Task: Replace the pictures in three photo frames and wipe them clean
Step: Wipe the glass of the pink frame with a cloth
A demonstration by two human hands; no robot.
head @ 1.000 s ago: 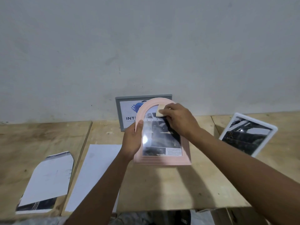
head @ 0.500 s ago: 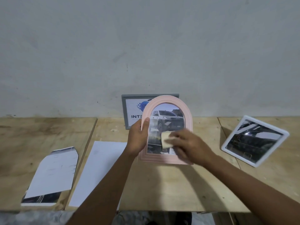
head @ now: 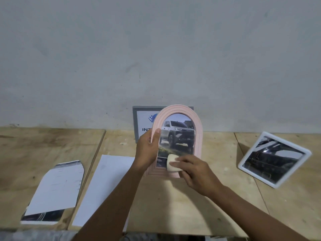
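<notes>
A pink arched photo frame (head: pixel 198 129) with a picture of a white pickup truck stands upright on the wooden table (head: pixel 173 206). My left hand (head: pixel 148 148) grips its left edge. My right hand (head: pixel 192 173) presses a small cream wiping pad (head: pixel 172 163) against the lower part of the glass. Behind it a grey frame (head: pixel 139 119) with a logo print leans on the wall, mostly hidden. A white frame (head: pixel 274 160) with a dark car picture sits tilted at the right.
Two loose sheets lie on the left: an arch-cut picture face down (head: pixel 57 190) and a plain white sheet (head: pixel 104 186). A seam (head: pixel 93 153) divides the table boards. The grey wall (head: pixel 156 58) rises right behind the table.
My right hand has wiped the pad from the top of the pink frame's glass down to its bottom. The frame now stands more upright, showing the truck picture.
</notes>
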